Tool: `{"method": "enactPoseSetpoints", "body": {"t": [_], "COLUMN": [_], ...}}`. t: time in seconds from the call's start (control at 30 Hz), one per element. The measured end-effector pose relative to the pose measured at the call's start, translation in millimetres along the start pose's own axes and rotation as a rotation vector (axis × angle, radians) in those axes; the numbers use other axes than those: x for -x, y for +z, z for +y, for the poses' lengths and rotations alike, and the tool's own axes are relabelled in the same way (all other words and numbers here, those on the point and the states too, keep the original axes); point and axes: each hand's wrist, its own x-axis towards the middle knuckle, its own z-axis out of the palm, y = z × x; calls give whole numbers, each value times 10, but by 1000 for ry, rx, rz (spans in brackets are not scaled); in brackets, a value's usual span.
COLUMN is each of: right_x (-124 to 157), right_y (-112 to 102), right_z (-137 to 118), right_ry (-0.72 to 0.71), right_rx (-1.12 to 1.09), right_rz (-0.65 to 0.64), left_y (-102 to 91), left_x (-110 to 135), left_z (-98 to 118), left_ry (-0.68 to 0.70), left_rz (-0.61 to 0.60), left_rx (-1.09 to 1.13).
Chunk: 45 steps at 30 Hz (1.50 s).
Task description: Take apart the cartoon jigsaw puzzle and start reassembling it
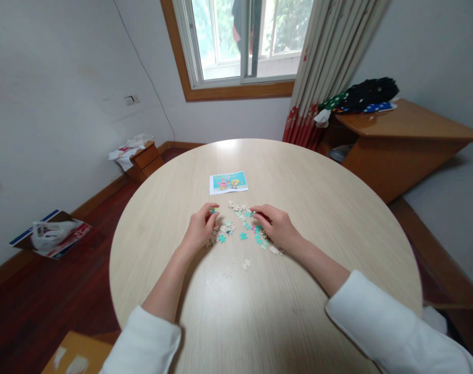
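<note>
Loose jigsaw puzzle pieces (243,236), some teal and some showing a pale side, lie scattered on the round table (298,322). My left hand (200,226) is at the left of the scatter, thumb and fingers closed on a small teal and yellow puzzle piece (213,210). Over the right part of the scatter is my right hand (275,223), its thumb and index finger pinched together by several pieces. What sits between those fingertips is too small to make out. Beyond both hands lies a printed picture sheet (230,183) with a pink and a yellow cartoon figure.
A wooden desk (407,124) with dark spotted cloth (370,93) stands at the right, beside a long curtain (325,62). A window is behind the table. On the floor at left are a plastic bag (51,234) and a small wooden stool (146,158).
</note>
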Motion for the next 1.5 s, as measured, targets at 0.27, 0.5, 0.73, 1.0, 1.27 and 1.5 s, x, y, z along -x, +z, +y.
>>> {"method": "enactPoseSetpoints", "body": {"t": [0.27, 0.5, 0.73, 1.0, 1.27, 1.5], "right_x": [1, 20, -34, -70, -81, -106], "right_y": [18, 48, 139, 182, 204, 192], "right_z": [47, 61, 30, -76, -33, 53], "right_ry": [-51, -60, -103, -58, -146, -180], "right_rx": [-29, -61, 250, 572, 406, 235], "right_rz": [29, -13, -219, -503, -400, -261], "left_y": [-13, -6, 34, 109, 103, 92], "left_x": [19, 15, 9, 19, 11, 15], "left_z": [36, 30, 39, 5, 6, 27], "left_ry": [22, 40, 81, 176, 205, 188], "left_rz": [36, 28, 19, 37, 77, 62], "left_rx": [-42, -58, -68, -98, -130, -136]}}
